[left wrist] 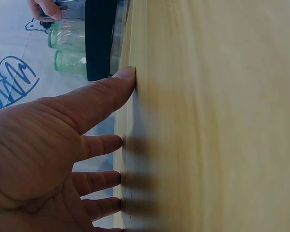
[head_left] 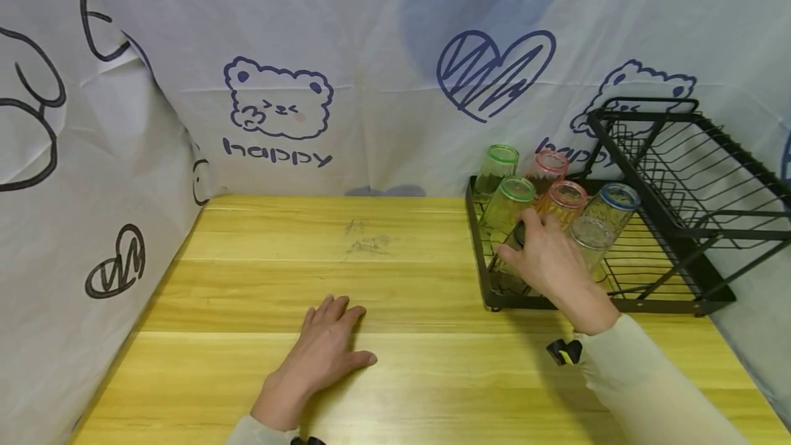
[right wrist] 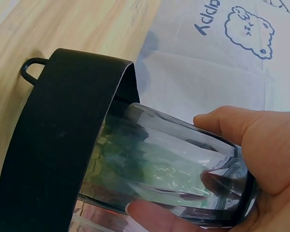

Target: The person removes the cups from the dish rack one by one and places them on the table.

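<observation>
My right hand (head_left: 553, 263) reaches into the front left corner of a black dish rack (head_left: 655, 306). Its thumb and fingers grip a smoky grey drinking glass (right wrist: 183, 166) from both sides near the upper end, and the rack's black side wall (right wrist: 63, 121) hides the glass's lower part. Just behind are a green-rimmed glass (head_left: 509, 208) and an orange glass with a pink rim (head_left: 564, 201). To the left, my left hand (head_left: 324, 352) rests on the wooden table (head_left: 408, 376), fingers spread and fingertips touching the surface, holding nothing.
Another green glass (head_left: 498, 165) and a pink one (head_left: 548, 165) stand at the rack's back left. A blue-rimmed glass (head_left: 620, 196) and a clear glass (head_left: 592, 233) stand right of them. The rack's raised wire tier (head_left: 711, 163) overhangs the right side; a printed cloth (head_left: 371, 74) hangs behind.
</observation>
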Demonstrator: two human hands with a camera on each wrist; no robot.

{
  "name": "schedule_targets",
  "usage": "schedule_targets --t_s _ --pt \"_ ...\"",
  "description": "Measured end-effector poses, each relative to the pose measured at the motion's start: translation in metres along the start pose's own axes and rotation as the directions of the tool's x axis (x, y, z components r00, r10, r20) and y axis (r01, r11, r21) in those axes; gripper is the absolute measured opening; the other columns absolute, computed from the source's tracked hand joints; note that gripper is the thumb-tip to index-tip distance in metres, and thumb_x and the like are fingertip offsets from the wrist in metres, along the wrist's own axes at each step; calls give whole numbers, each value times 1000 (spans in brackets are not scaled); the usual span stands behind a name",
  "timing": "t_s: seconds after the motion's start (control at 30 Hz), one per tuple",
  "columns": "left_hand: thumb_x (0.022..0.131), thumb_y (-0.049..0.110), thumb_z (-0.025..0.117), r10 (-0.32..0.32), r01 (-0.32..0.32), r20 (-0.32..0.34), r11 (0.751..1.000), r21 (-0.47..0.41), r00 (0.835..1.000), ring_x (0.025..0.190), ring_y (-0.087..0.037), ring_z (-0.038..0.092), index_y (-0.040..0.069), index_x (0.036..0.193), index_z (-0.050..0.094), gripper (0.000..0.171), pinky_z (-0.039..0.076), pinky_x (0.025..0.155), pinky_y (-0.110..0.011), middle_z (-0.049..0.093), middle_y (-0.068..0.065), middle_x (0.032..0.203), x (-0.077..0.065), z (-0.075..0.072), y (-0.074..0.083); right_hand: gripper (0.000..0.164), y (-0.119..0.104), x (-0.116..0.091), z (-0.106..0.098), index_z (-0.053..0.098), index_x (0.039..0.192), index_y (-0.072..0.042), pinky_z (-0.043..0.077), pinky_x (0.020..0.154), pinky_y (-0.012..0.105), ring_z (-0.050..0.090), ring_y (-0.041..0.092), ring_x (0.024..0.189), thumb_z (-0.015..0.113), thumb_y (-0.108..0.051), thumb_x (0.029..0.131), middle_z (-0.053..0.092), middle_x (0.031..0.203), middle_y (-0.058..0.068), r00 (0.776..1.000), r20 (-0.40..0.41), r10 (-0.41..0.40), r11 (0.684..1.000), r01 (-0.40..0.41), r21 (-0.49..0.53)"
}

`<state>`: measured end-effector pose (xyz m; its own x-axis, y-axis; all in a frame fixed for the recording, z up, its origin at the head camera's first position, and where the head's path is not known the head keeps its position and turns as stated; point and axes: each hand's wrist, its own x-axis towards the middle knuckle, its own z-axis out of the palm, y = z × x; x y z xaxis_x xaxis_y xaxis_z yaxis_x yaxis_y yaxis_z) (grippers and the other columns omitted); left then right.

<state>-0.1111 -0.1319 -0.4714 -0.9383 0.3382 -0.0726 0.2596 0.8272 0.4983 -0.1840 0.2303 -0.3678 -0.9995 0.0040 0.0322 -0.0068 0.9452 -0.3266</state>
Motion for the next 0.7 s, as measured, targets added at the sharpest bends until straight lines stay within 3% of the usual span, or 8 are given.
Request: schedule_targets --t_s 0.7 --pt "85 43 88 -12 12 5 1000 2 1000 155 -52 27 8 149 58 78 20 123 -75 41 -27 162 1 1 -1 63 2 -1 -1 49 142 -4 51 62 50 62 40 81 69 -46 99 54 120 33 1000 -5 -5 1000 5 6"
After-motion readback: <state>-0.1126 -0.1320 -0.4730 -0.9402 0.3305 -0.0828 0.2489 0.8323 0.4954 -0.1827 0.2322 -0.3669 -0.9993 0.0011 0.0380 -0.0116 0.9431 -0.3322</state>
